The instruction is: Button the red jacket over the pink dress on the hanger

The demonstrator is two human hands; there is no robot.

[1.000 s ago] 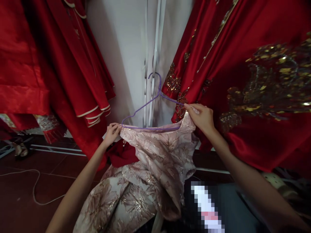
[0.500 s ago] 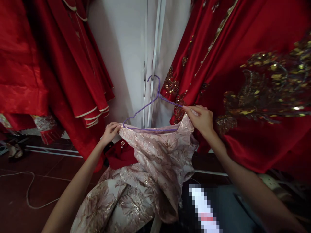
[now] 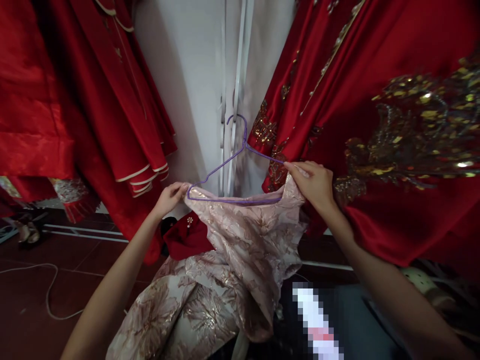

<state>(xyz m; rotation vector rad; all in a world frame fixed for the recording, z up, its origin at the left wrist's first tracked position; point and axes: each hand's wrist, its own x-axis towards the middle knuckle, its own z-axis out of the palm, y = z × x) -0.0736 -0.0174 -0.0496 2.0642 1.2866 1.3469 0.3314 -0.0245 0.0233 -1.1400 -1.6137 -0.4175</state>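
Note:
A pale pink brocade dress (image 3: 240, 250) with a shiny floral pattern hangs from a thin purple wire hanger (image 3: 234, 165) held up in front of me. My left hand (image 3: 170, 196) pinches the dress's shoulder at the hanger's left end. My right hand (image 3: 313, 182) is closed on the fabric and the wire at the hanger's right end. The dress's lower part drapes down toward me. A dark red cloth piece with pearl-like buttons (image 3: 183, 237) shows beside the dress under my left hand.
Red satin garments (image 3: 86, 100) hang at the left. A red gown with gold sequin embroidery (image 3: 393, 125) hangs at the right. White rails (image 3: 234, 65) run up a pale wall between them. A white cord (image 3: 48, 295) lies on the dark red floor.
Both hands have lifted the hanger and dress slightly, and my left hand has shifted a little up along the hanger's left end.

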